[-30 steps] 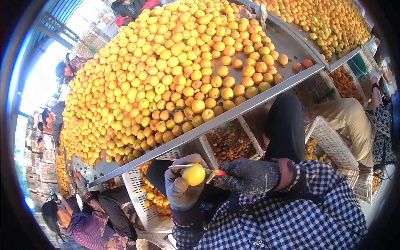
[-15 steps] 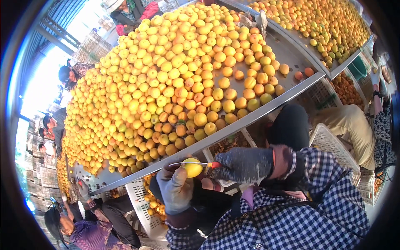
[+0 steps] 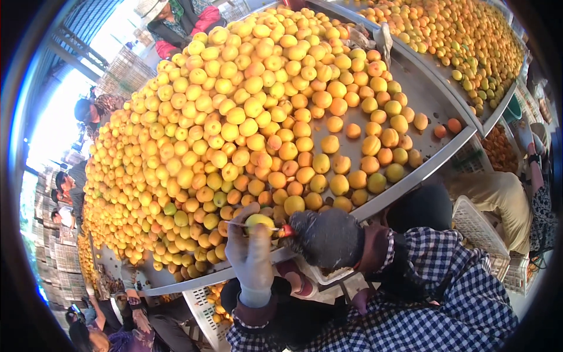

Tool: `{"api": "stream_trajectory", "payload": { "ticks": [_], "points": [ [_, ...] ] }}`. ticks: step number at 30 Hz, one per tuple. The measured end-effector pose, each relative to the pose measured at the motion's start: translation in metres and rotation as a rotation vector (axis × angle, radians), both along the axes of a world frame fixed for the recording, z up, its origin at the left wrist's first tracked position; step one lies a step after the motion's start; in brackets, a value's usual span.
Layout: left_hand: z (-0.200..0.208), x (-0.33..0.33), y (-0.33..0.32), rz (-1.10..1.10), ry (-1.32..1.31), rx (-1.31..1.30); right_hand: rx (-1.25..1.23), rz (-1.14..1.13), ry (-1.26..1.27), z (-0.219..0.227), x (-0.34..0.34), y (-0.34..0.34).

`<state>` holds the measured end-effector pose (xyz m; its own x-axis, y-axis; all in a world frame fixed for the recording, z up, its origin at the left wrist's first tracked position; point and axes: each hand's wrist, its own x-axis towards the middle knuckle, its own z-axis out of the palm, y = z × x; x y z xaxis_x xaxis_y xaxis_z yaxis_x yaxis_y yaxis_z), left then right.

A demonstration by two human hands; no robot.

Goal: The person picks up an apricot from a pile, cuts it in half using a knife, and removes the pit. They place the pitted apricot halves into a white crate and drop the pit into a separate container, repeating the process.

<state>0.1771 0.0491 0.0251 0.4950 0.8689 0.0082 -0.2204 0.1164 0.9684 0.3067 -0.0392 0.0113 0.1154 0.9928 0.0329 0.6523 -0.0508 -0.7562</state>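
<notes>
My left hand [image 3: 251,264], in a pale grey glove, is closed around a yellow-green apricot [image 3: 258,221] at the near rim of the metal table. In a dark, worn glove, my right hand [image 3: 329,237] grips a small knife by its red handle [image 3: 285,231]. The thin blade lies across the apricot, its tip showing past the fruit by my left fingers. Whether it has cut into the flesh I cannot tell. Just beyond both hands rises a large heap of apricots [image 3: 234,117].
The metal table rim [image 3: 422,170] runs diagonally past my hands. A second table of apricots [image 3: 446,41] stands at the far right. White plastic crates [image 3: 478,226] sit below, one partly filled beside my left forearm. Other people sit around the table, at left, far side and right.
Both hands, with the apricot and knife, have moved forward to the heap's edge. The view has shifted slightly. A person at the lower left has leaned lower.
</notes>
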Motion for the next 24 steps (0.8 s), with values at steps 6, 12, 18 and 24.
{"api": "stream_trajectory", "payload": {
  "ticks": [6, 12, 18, 24],
  "points": [
    [-0.016, 0.020, 0.021, 0.009, 0.411, 0.209, -0.071, -0.002, -0.006, -0.016, 0.011, 0.019],
    [-0.023, 0.014, 0.036, -0.101, 0.312, -0.029, -0.302, 0.217, -0.021, -0.008, 0.030, 0.038],
    [-0.017, 0.005, 0.044, -0.216, 0.367, -0.144, -0.303, 0.251, 0.055, -0.012, 0.030, 0.047],
    [-0.017, 0.001, 0.042, -0.311, 0.267, -0.107, -0.216, 0.188, 0.204, -0.010, 0.027, 0.044]
  ]
}}
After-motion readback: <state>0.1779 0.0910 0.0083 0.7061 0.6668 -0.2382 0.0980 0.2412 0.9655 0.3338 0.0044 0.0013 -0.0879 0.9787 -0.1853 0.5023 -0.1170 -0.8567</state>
